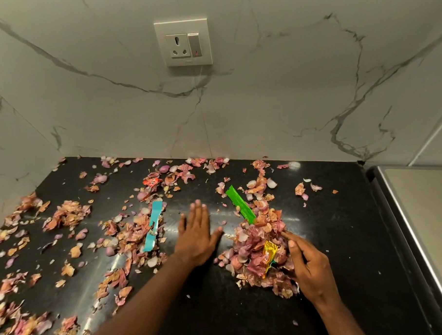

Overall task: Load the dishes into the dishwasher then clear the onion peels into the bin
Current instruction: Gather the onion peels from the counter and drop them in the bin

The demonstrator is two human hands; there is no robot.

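Nearest to the camera, two bare forearms reach out over a black countertop (344,225). The right hand (308,267) lies at the right side of a gathered heap of onion peels (256,252); its fingers are loosely bent and touch the edge of the heap, but I cannot tell if they pinch any peel. A crumpled yellow wrapper (269,254) sits inside this heap, just beside the right fingers. The left hand (196,234) is flat on the counter with the fingers straight and a little spread, on a bare strip just left of the heap, and it holds nothing.

A little farther, a green wrapper (239,204) lies tilted at the far end of the heap, and a blue wrapper (153,226) lies among loose peels to the left of the left hand. Many more peels are scattered over the left part and along the far edge of the counter, where a small red wrapper (151,181) also lies. Behind stands a marble wall with a socket (183,43).

No dishes, dishwasher or bin are in view, so the loading step cannot be judged. The peel clearing looks to be at an early stage: one heap is collected, most peels are not yet gathered, and nothing shown has reached a bin.
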